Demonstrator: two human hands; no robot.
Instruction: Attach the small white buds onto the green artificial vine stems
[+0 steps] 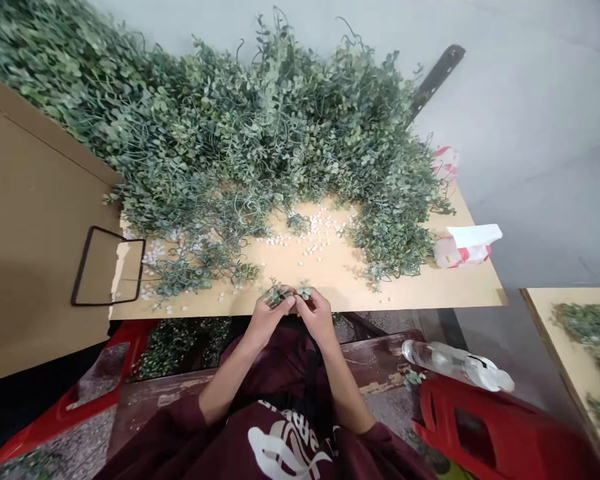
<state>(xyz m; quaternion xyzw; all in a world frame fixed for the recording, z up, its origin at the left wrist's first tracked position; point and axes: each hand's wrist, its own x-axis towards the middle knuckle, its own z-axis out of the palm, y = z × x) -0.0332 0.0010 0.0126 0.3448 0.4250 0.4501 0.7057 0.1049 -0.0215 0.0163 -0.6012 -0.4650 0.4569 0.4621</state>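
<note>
Both of my hands meet at the front edge of the wooden table [340, 283]. My left hand [269, 313] is closed round a small green sprig [276, 292]. The fingers of my right hand [319, 312] are pinched on a small leafy piece [305, 291], right beside the left fingertips. Small white beads [320, 230] lie scattered on the tabletop beyond my hands. A large heap of green artificial foliage [280, 127] covers the back of the table, with looser stems [190, 270] reaching toward the front left.
A cardboard box [35, 220] and a black wire frame [77, 270] stand at the left. A tissue pack [463, 253] sits at the right edge. Below right are a clear plastic bottle [445, 359] and a red stool [520, 427]. Another table [555, 333] holds more foliage.
</note>
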